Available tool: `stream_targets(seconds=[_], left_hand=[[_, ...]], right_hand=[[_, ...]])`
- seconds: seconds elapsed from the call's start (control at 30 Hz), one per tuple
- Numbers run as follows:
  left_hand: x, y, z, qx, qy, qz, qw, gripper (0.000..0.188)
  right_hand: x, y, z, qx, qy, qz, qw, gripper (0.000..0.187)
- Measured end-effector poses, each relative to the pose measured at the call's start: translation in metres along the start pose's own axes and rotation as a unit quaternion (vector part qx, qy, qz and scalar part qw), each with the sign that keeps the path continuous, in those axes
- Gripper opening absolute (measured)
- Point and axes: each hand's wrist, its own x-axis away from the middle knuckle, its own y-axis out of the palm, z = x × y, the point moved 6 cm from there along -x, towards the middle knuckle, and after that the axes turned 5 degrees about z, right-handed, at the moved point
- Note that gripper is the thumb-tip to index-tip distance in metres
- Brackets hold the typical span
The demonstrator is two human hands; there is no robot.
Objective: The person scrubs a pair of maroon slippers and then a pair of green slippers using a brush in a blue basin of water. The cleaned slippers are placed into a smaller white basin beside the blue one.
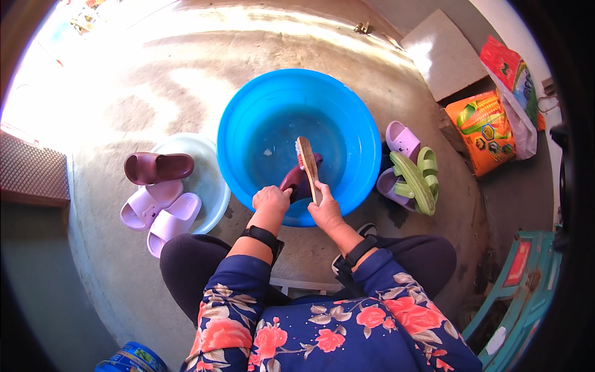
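In front of me a large blue basin (230, 133) holds cloudy water. My left hand (271, 199) grips a dark maroon slipper (294, 180) over the basin's near side. My right hand (326, 209) is closed round the handle of a wooden scrubbing brush (309, 162). The brush's head points away from me, and its red and white bristles face left against or just above the slipper. Part of the slipper is hidden behind the brush and my left hand. I cannot tell how much of it lies under water.
Left of the basin stands a pale basin (217, 201); another maroon slipper (158, 168) and two lilac slippers (173, 221) lie by it. Green slippers (414, 184) and lilac slippers (403, 141) are piled right. Further right are an orange bag (482, 131) and a green frame (527, 279).
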Motion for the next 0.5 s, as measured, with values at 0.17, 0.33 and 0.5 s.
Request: stream_targets(seconds=[0.17,0.33,0.5], left_hand=[[-0.002,-0.005,0.008,0.047,0.139,0.16,0.976,0.027],[-0.009,0.005,0.009,0.119,0.146,0.152,0.97,0.029],[-0.006,0.008,0.014,0.091,0.131,0.158,0.975,0.028]], right_hand=[[-0.003,0.005,0.001,0.036,0.004,-0.027,0.999,0.052],[-0.025,0.0,0.012,0.117,0.0,-0.047,0.992,0.049],[-0.061,-0.016,0.054,0.159,0.102,-0.027,0.982,0.046]])
